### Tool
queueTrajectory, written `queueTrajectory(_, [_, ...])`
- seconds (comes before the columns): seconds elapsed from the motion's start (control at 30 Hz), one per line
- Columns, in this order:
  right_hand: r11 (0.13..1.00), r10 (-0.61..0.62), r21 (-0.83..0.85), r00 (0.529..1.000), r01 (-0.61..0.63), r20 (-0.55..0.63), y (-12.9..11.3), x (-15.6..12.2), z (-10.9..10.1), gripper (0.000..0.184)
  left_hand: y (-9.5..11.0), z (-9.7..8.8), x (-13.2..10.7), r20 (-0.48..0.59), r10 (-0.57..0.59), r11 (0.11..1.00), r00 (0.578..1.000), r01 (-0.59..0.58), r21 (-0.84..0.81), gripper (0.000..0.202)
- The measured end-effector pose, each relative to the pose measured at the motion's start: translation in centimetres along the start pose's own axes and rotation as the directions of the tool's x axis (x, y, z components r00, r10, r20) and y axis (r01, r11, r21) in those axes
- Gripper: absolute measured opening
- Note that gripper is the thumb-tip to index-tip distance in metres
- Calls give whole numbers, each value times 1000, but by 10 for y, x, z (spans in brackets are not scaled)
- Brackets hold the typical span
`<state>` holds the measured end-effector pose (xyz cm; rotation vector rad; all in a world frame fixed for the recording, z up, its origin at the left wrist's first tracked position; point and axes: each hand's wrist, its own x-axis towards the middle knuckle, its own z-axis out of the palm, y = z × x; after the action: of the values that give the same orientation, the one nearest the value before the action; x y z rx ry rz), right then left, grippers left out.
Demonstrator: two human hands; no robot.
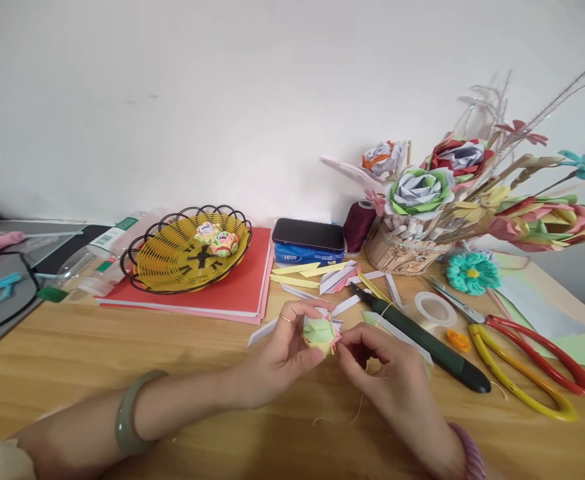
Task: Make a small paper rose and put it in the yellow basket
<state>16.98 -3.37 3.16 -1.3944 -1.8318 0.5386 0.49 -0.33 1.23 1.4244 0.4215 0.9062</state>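
Now both my hands grip one folded paper bud (321, 333), pale green with pink edges: my left hand (277, 357) pinches it between thumb and fingers, and my right hand (387, 380) nips its corner. It sits front-right of the round wire basket (172, 267), which holds two small paper flowers (216, 239). Farther right of the basket lie one glossy tape roll (435, 310) and one pair of scissors (522, 360).

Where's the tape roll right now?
In the head view, the tape roll lies right of centre, between the green utility knife and the scissors, before the flower basket.
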Motion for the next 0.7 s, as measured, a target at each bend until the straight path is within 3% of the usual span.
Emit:
queueTrajectory(0.17, [984, -160, -89, 986, 155, -49, 3, -5, 2, 12, 0, 0, -1, 14, 10, 1000, 1000, -10, 11, 24])
queueTrajectory(0.27, [984, -176, -49, 983, 173, -58, 2, -5, 1, 12, -1, 0, -1, 7, 22, 1000, 1000, -22, -1, 24])
queueTrajectory(0.47, [958, 60, 277, 997, -71, 48, 1, 1, -4, 11, 0, -1, 0, -3, 15, 999, 1000, -15, -44, 24])
queueTrajectory(0.7, [802, 243, 486, 932, -349, 268, 6, 6, -9, 16, 1, -2, 0, 0, 23, 998, 1000, -23, -58, 23])
